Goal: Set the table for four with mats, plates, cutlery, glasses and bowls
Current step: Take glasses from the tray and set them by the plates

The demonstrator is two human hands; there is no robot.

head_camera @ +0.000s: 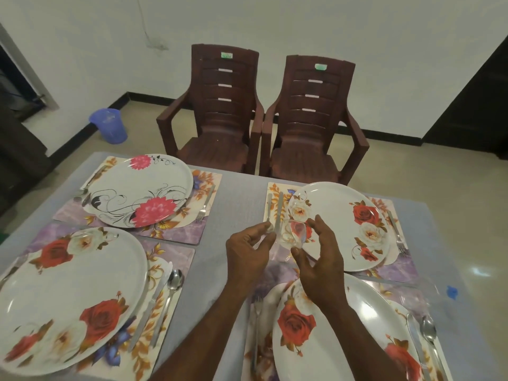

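Note:
Four floral mats lie on the grey table, each with a flowered plate and cutlery. Over the gap beside the far right plate, both hands hold a small clear glass, tilted. My right hand grips it between thumb and forefinger. My left hand pinches its left side with curled fingers, just in front of a knife and a spoon on the far right mat. Another clear glass piece rests on the near left plate. A similar clear piece sits on the far right plate's edge.
Two brown plastic chairs stand beyond the far table edge. A blue bucket is on the floor at the far left. The far left plate and near right plate have forks, knives and spoons beside them.

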